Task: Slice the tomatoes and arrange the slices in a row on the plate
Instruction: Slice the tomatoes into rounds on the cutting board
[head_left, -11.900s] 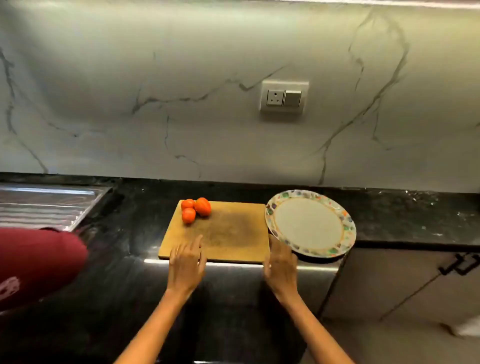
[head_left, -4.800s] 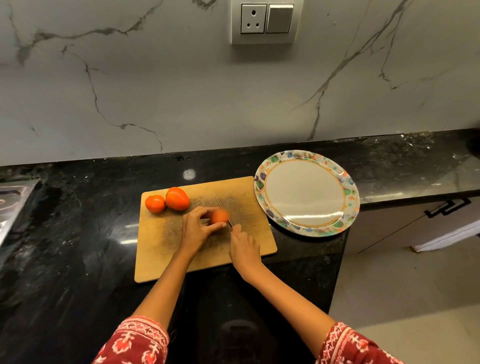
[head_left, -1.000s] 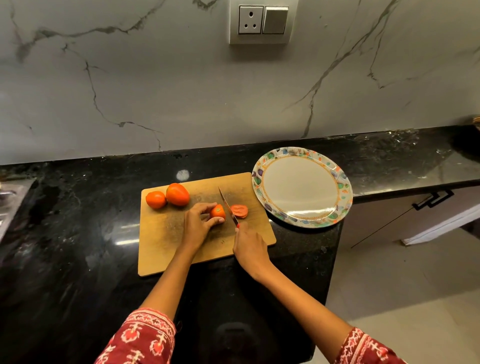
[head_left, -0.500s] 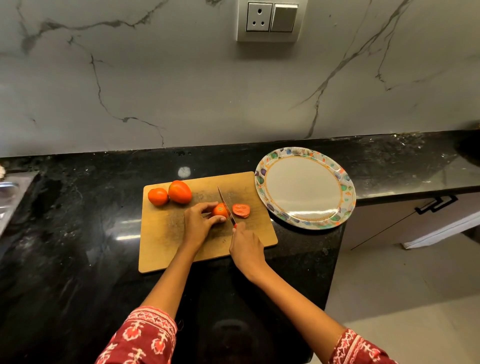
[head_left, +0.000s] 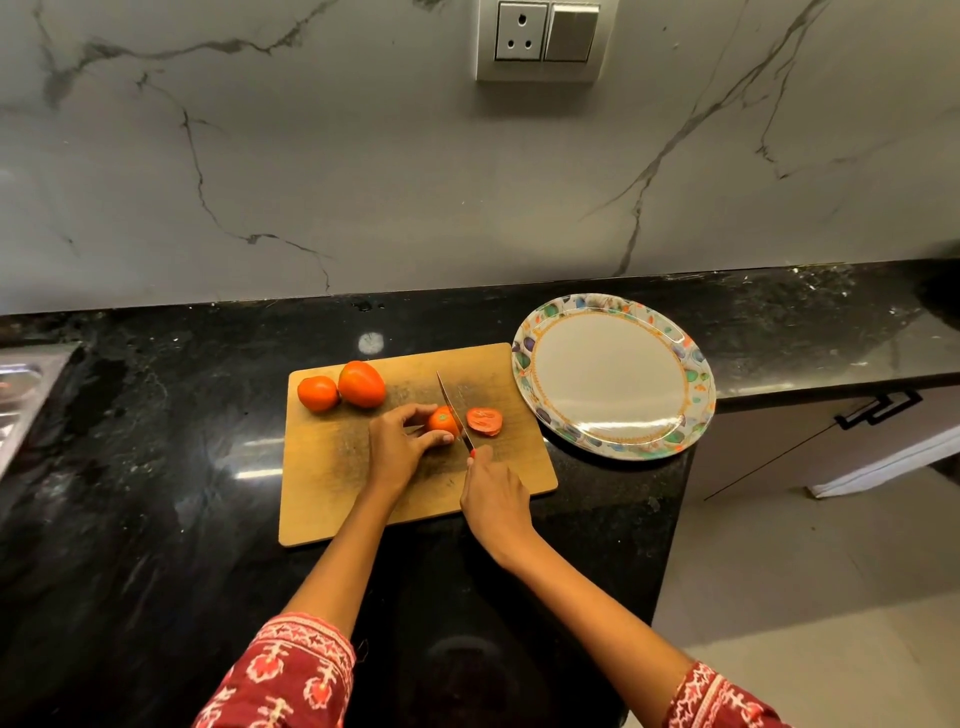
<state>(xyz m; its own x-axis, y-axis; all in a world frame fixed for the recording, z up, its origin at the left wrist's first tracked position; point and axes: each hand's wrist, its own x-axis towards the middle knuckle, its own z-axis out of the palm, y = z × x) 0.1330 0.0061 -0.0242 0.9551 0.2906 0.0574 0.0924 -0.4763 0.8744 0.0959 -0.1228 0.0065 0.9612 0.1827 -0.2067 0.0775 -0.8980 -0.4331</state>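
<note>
On the cutting board (head_left: 332, 467), the left hand (head_left: 397, 447) pinches the tomato (head_left: 442, 420) and should keep fingertips back while the right hand (head_left: 493, 499), gripping the knife (head_left: 453, 410), cuts straight down beside the fallen slices (head_left: 484, 420), the plate (head_left: 524, 358) waiting.

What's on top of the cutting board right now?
On the cutting board: two whole tomatoes, a third tomato gripped by the left hand, cut slices, and the knife in the right hand. The hands hide the board beneath.
</note>
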